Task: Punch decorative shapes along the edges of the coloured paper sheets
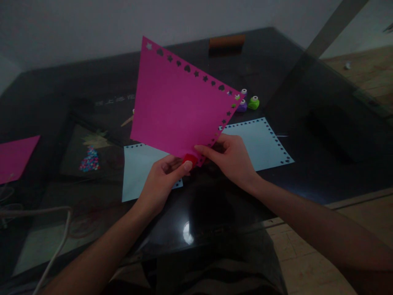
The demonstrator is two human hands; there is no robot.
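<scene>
A pink sheet of paper (181, 106) is raised above the table, tilted, with star, heart and other shaped holes along its upper and right edges. My right hand (231, 157) pinches its lower right edge, thumb on the near side. In my left hand (167, 174) is a small red craft punch (189, 159), the thumb pressed on it, at the sheet's bottom corner. Part of the punch is hidden by the fingers. Beneath the hands lie a light blue sheet (138, 172) at left and another light blue sheet (260, 143) at right, both with punched edges.
Purple (242, 106) and green (254, 103) craft punches stand behind the pink sheet. A brown roll (227, 41) lies at the back. On the left are colourful paper bits (90, 159), another pink sheet (18, 157) and a white cable (66, 229). The dark table (307, 180) is glossy.
</scene>
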